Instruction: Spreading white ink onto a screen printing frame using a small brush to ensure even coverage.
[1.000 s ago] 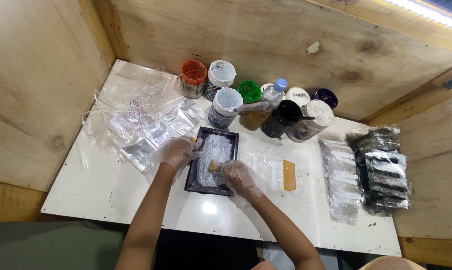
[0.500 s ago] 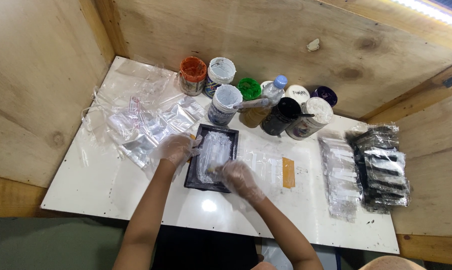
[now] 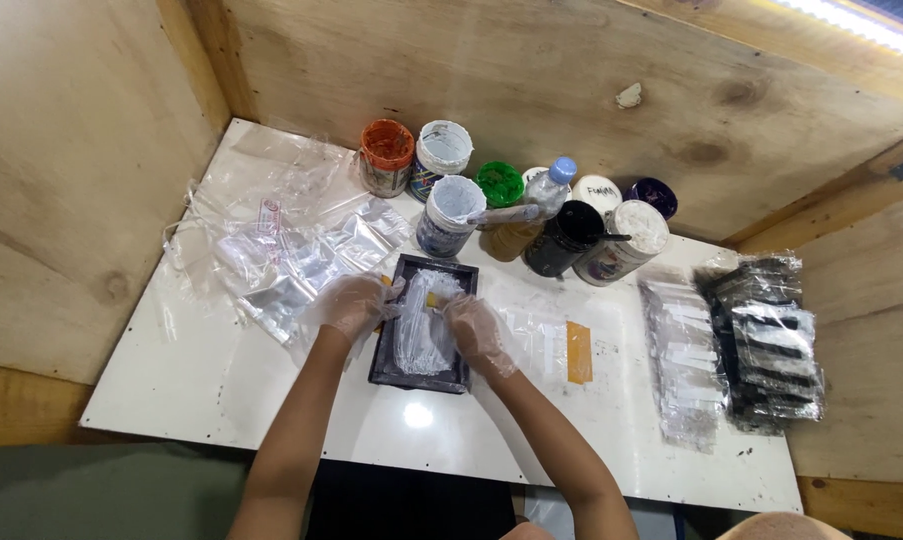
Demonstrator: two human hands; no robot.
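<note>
So the black tray [image 3: 421, 375] is sitting flat near the middle of the white table [image 3: 221, 400], and it's got a clear plastic bag [image 3: 423, 330] lying in it, all crinkly and white-looking. Both hands are working in thin clear gloves. The left hand [image 3: 356, 303] is resting on the tray's left edge, fingers curled and held close together, pressing down on the bag's side. The right hand [image 3: 476, 330] is coming in over the tray's right edge, fingers bent and bunched, and it's looking like they're pinching the bag near a small yellow bit, though I can't tell for sure.

Just left of the tray a messy pile of clear bags [image 3: 281, 250] is spreading out toward the wooden wall. Right behind the tray a row of paint jars [image 3: 451, 215] is standing, with a small bottle [image 3: 549, 190] among them. Right of the tray there's a flat clear sleeve with an orange strip [image 3: 578, 352], and farther right two stacks of packets [image 3: 731, 340] are lying side by side.
</note>
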